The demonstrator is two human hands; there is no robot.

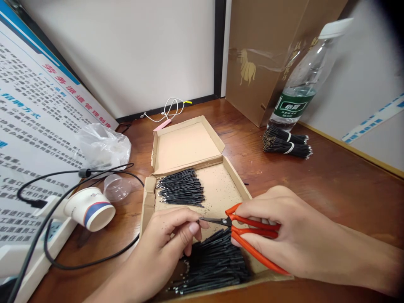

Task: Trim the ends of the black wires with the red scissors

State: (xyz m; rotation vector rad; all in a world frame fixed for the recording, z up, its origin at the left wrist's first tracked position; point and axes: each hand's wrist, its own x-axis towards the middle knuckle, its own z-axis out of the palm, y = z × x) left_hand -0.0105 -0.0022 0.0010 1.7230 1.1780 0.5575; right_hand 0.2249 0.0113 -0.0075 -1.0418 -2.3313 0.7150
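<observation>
My right hand (277,227) is closed around the orange-red handles of a pair of scissors (224,221). The narrow dark blades point left and reach the fingertips of my left hand (176,235). Thumb and forefinger of that hand are pinched on a thin black wire, mostly hidden by the fingers. Below both hands, a large pile of cut black wires (217,261) lies in the near part of an opened cardboard box (221,181). A second, neater pile of black wires (181,187) rests farther back in the box, with silvery ends at its left.
Two tied wire bundles (287,143) lie before a water bottle (293,92) at the right. To the left are a tipped paper cup (91,208), a clear plastic cup (116,188), a plastic bag (104,145) and a looping black cable (94,267). A white cable (172,107) lies behind the box.
</observation>
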